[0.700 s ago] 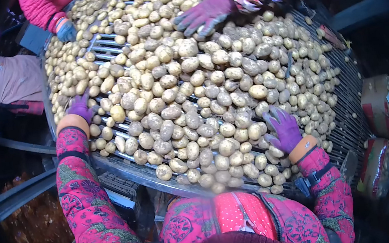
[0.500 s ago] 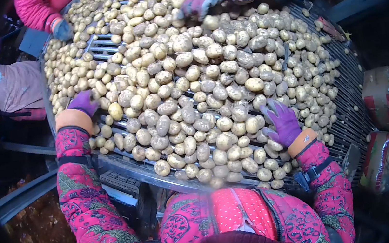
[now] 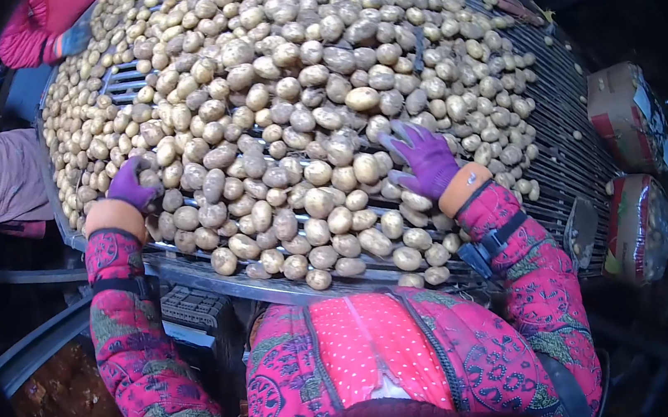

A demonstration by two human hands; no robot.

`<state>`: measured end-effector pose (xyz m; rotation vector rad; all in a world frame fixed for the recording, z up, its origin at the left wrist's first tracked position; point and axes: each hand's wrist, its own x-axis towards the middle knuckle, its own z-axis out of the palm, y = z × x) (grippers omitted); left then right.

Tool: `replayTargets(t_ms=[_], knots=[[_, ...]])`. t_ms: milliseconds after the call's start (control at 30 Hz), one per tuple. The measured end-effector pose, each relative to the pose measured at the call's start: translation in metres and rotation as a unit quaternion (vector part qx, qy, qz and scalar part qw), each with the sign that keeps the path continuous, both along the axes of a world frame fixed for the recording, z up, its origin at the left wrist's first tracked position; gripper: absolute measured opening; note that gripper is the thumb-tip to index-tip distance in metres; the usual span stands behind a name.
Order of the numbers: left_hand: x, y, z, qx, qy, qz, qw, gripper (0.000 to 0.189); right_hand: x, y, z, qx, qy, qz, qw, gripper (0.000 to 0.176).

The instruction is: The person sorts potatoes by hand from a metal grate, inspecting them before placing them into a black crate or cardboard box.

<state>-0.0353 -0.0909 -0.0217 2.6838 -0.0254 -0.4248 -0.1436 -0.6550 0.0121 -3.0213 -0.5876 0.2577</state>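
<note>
Many muddy potatoes (image 3: 286,89) cover a slatted metal grate (image 3: 563,139). My left hand (image 3: 129,186), in a purple glove, is at the near left of the heap, its fingers curled about a potato (image 3: 149,179). Toward the near right, my right hand (image 3: 426,162) wears a matching glove. Its fingers are spread apart over the potatoes and touch some of them, with nothing gripped. Orange cuffs circle both of my wrists.
Across the grate at far left, another person's gloved hand (image 3: 75,38) reaches to the potatoes. Two filled bags (image 3: 633,230) stand beyond the right edge. A metal rim (image 3: 218,285) runs along the near side, with a dark crate (image 3: 196,305) below it.
The view has shifted, so the heap appears higher and farther left. My right hand has moved left across the potatoes with its fingers spread. The other person's patterned sleeve and glove have left view.
</note>
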Motion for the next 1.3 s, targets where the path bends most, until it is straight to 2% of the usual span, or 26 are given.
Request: replayTargets(t_ms=[67, 100, 133, 200, 267, 300, 333, 400, 433, 467, 533, 600, 667, 733, 767, 800, 867, 933, 967, 1000, 1067, 1133, 1200, 1267, 1300], knots=[[-0.009, 0.025, -0.03, -0.114, -0.055, 0.066, 0.99, 0.051, 0.0, -0.004, -0.003, 0.016, 0.002, 0.003, 1.0, 0.078], [-0.019, 0.026, -0.018, -0.214, -0.022, 0.126, 0.968, 0.055, 0.0, -0.003, 0.0, 0.009, 0.005, 0.001, 1.0, 0.079], [-0.035, 0.015, 0.01, -0.342, 0.053, 0.227, 0.91, 0.061, 0.0, -0.004, -0.001, 0.02, 0.001, 0.012, 1.0, 0.078], [-0.066, -0.004, 0.017, -0.538, 0.016, 0.273, 0.797, 0.062, 0.005, -0.009, 0.005, 0.043, 0.028, 0.023, 0.998, 0.073], [-0.126, -0.063, 0.05, -0.728, -0.03, 0.258, 0.634, 0.062, 0.022, -0.029, -0.014, 0.239, 0.071, 0.021, 0.968, 0.068], [-0.149, -0.086, 0.057, -0.781, 0.012, 0.244, 0.575, 0.055, 0.02, -0.021, 0.003, 0.232, -0.003, -0.007, 0.973, 0.062], [-0.17, -0.108, 0.061, -0.829, 0.048, 0.228, 0.508, 0.05, 0.02, -0.007, 0.022, 0.232, -0.006, 0.005, 0.973, 0.062], [-0.206, -0.162, 0.069, -0.779, 0.032, 0.365, 0.509, 0.056, 0.006, 0.035, 0.047, 0.256, -0.037, 0.014, 0.966, 0.057], [-0.218, -0.173, 0.064, -0.825, 0.073, 0.318, 0.461, 0.058, -0.003, 0.059, 0.048, 0.212, -0.047, 0.052, 0.975, 0.05], [-0.229, -0.181, 0.062, -0.865, 0.113, 0.266, 0.41, 0.06, -0.008, 0.079, 0.036, 0.222, -0.054, 0.095, 0.969, 0.045], [-0.24, -0.196, 0.071, -0.879, 0.155, 0.274, 0.359, 0.063, -0.016, 0.123, 0.042, 0.067, 0.067, 0.101, 0.99, 0.044], [-0.251, -0.197, 0.073, -0.876, 0.157, 0.254, 0.379, 0.066, -0.013, 0.145, 0.018, 0.034, 0.05, 0.086, 0.994, 0.045], [-0.265, -0.2, 0.08, -0.89, 0.157, 0.243, 0.352, 0.067, -0.01, 0.153, 0.008, 0.058, 0.036, 0.095, 0.993, 0.048], [-0.276, -0.2, 0.082, -0.899, 0.148, 0.239, 0.335, 0.065, -0.01, 0.158, 0.005, 0.022, 0.054, 0.073, 0.996, 0.049], [-0.279, -0.198, 0.075, -0.91, 0.156, 0.224, 0.313, 0.063, -0.012, 0.152, 0.003, 0.078, 0.047, 0.076, 0.993, 0.048], [-0.282, -0.196, 0.072, -0.919, 0.164, 0.208, 0.291, 0.062, -0.012, 0.147, -0.002, 0.076, 0.047, 0.081, 0.993, 0.048], [-0.287, -0.198, 0.078, -0.919, 0.151, 0.21, 0.298, 0.068, -0.011, 0.136, -0.01, 0.212, 0.023, 0.056, 0.975, 0.047], [-0.291, -0.201, 0.083, -0.889, 0.094, 0.175, 0.412, 0.077, -0.019, 0.132, 0.0, 0.251, 0.008, 0.047, 0.967, 0.049], [-0.29, -0.204, 0.085, -0.877, 0.084, 0.173, 0.44, 0.088, -0.023, 0.126, 0.006, 0.284, 0.008, 0.03, 0.958, 0.052], [-0.29, -0.206, 0.085, -0.877, 0.086, 0.173, 0.439, 0.088, -0.029, 0.123, 0.017, 0.317, 0.007, 0.012, 0.948, 0.054], [-0.29, -0.211, 0.084, -0.804, 0.048, 0.168, 0.569, 0.095, -0.041, 0.116, 0.026, 0.345, 0.008, -0.008, 0.939, 0.054], [-0.289, -0.22, 0.089, -0.8, 0.04, 0.196, 0.565, 0.1, -0.049, 0.109, 0.03, 0.428, 0.023, -0.017, 0.903, 0.054], [-0.291, -0.222, 0.093, -0.76, 0.06, 0.215, 0.61, 0.101, -0.059, 0.104, 0.035, 0.453, 0.053, -0.042, 0.889, 0.052], [-0.294, -0.222, 0.09, -0.76, 0.057, 0.211, 0.612, 0.099, -0.065, 0.1, 0.036, 0.537, 0.138, -0.095, 0.827, 0.052], [-0.296, -0.222, 0.089, -0.761, 0.055, 0.206, 0.613, 0.098, -0.069, 0.099, 0.038, 0.586, 0.189, -0.114, 0.779, 0.049]])
